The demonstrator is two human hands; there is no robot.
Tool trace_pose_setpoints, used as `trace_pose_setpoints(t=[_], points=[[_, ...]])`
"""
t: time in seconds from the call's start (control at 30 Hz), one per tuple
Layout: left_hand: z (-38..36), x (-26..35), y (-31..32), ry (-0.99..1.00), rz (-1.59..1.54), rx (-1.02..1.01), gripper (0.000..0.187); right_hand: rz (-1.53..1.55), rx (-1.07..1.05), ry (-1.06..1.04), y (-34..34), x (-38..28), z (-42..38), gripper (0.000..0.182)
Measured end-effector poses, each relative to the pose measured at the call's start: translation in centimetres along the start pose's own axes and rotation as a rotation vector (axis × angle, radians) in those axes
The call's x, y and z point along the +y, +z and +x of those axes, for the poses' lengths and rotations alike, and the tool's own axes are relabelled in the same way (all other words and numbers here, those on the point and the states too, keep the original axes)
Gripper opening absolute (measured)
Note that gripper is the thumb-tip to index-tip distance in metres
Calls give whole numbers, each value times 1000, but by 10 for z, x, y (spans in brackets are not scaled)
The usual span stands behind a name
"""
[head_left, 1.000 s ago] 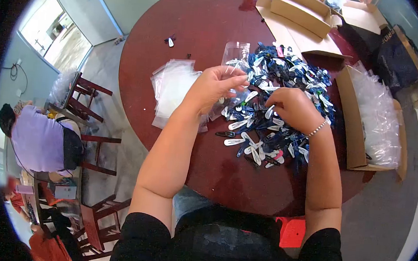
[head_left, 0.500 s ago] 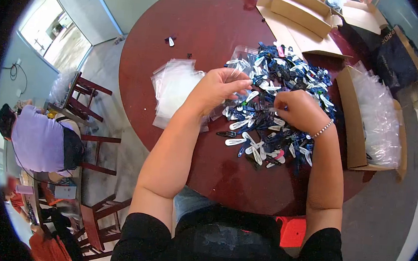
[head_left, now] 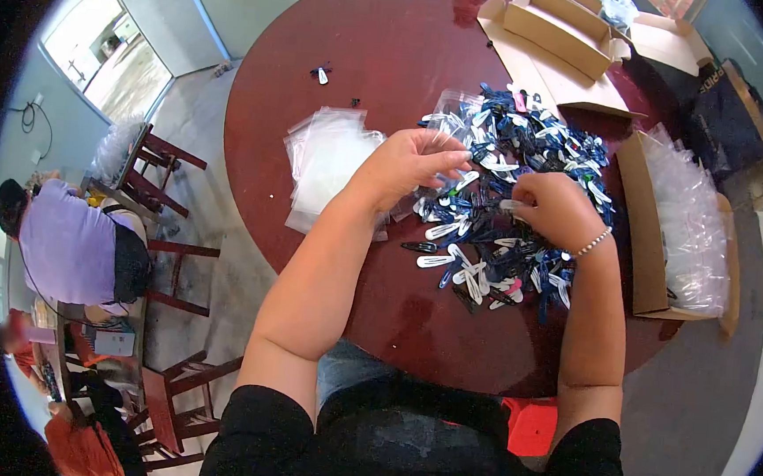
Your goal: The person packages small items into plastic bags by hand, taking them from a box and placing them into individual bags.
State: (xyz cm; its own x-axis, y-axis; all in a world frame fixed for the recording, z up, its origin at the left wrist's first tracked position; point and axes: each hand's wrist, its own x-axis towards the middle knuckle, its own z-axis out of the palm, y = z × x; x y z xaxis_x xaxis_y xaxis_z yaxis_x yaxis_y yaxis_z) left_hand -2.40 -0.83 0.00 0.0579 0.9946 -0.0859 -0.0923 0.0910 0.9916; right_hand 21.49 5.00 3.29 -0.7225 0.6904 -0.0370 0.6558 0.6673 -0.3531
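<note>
A wide heap of snap hair clips (head_left: 481, 267) in white, navy and black, with a few pink ones, lies on the round table. My left hand (head_left: 413, 165) is at the heap's left side, thumb and fingers closed on a clear plastic bag (head_left: 454, 109) that seems to have some clips in it. Over the middle of the heap, my right hand (head_left: 556, 208) pinches a pale hair clip (head_left: 511, 205) between thumb and fingertips. Flat clear bags (head_left: 327, 159) lie in a loose stack left of my left hand.
At the right stands a cardboard box (head_left: 643, 225) full of filled clear bags (head_left: 687, 228). Open cardboard boxes (head_left: 560, 25) occupy the table's far side. A lone clip (head_left: 322, 76) rests at the far left. Another person (head_left: 76, 243) sits by a table at left.
The view has shifted slightly. A pale clip now shows more plainly at my right fingertips, while my left hand keeps its hold on the bag.
</note>
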Motion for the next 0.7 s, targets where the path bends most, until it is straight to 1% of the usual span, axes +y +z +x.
trace_pose_setpoints(t=[0.1,0.13,0.2,0.23,0.3,0.33,0.37,0.4,0.43,0.47,0.5,0.53,0.57,0.6,0.63,0.67,0.7], points=[[-3,3,3,-22,-21,-1,31,122,66,0,-7,10,1,15],[-2,0,3,-30,-26,-16,31,120,67,-2,-9,11,0,15],[-1,-2,3,-36,-30,-30,32,158,155,-25,-15,9,-1,14],[-2,-2,4,-43,-23,-52,32,157,157,-28,-17,4,-2,14],[-1,-1,4,-50,-16,-70,33,300,357,-5,-21,-9,-3,12],[-1,-2,4,-42,13,-120,33,454,434,-9,-14,-8,-1,11],[-1,-2,4,-36,42,-172,34,456,433,-10,-15,-13,-2,11],[-1,-1,6,-37,42,-172,34,449,489,-33,-18,-22,-5,11],[-2,-1,8,-50,34,-200,37,441,545,-54,-20,-28,-7,12],[-3,-1,10,-64,24,-230,40,442,544,-49,-21,-31,-7,12],[-2,-4,10,-67,23,-233,40,356,592,-137,-21,-33,-7,12],[-1,-7,11,-58,34,-276,40,270,637,-226,-20,-34,-6,13],[-1,-10,11,-49,46,-319,41,272,636,-224,-18,-35,-6,13],[0,-11,11,-52,46,-319,41,199,638,-244,-15,-36,-5,13],[1,-12,11,-39,74,-380,42,126,640,-264,-13,-37,-5,14],[2,-13,12,-27,101,-441,42,133,592,-246,-12,-39,-6,15],[3,-13,12,-30,100,-442,42,135,590,-243,-11,-42,-6,15]])
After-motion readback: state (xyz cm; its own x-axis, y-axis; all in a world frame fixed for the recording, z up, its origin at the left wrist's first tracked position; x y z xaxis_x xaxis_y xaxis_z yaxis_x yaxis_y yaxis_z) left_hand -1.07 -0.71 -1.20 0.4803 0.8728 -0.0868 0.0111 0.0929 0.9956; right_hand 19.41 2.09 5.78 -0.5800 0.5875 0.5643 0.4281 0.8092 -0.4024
